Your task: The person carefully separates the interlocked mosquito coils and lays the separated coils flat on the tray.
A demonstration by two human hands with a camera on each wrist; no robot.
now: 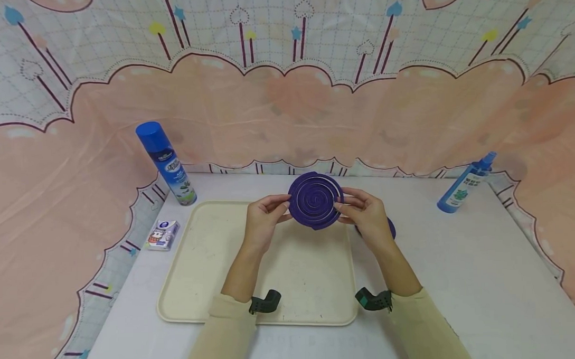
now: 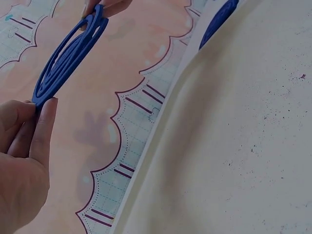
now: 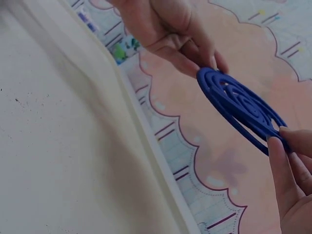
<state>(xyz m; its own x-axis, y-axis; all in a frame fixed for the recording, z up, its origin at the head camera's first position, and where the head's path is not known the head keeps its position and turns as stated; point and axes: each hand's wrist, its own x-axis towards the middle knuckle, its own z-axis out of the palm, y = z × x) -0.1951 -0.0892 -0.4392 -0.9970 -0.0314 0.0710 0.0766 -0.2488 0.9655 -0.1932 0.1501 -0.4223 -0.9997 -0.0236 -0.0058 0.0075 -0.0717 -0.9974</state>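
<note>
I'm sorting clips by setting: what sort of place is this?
Probably a curtained-off tabletop recording spot: a printed drape stands behind and beside a white table, and a dark wrist-worn device looks like a camera.

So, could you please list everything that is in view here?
Table: one, white, below the items
Backdrop: one, peach and pale blue, behind the table
Tray: one, cream, on the table
Spray can: one, blue, table's far left
Small pack: one, white and purple, left of the tray
Bottle: one, blue, table's far right
Held spiral: one, blue-purple, raised
Second spiral: one, blue-purple, right of the tray, partly hidden
Sleeves: two, pale yellow, bottom of head view
Wrist cameras: two, dark, by the cuffs
Left hand, right hand: two, bare, pinching the held spiral
</note>
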